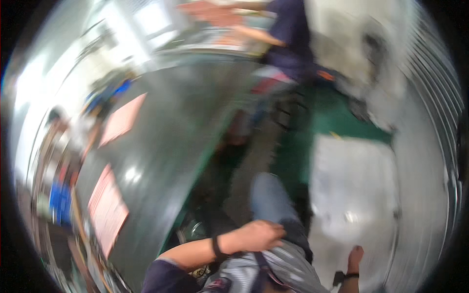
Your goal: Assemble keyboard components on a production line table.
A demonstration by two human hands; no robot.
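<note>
Pale panel (354, 180), broad and rectangular, lies to the right in the head view; I see the right hand (355, 256) low before its near part, but cannot tell whether they touch or how open that grip is, while the left hand (259, 236) is curled before the waist, and whether it holds anything I cannot make out. On the left I have a dark, glossy surface (161, 136) carrying pink sheets (108, 210) along its left side. Beyond, a co-worker (293, 39) reaches toward more pink material, green floor (351, 127) shows, and a ribbed grey wall (435, 97) bends rightward.
</note>
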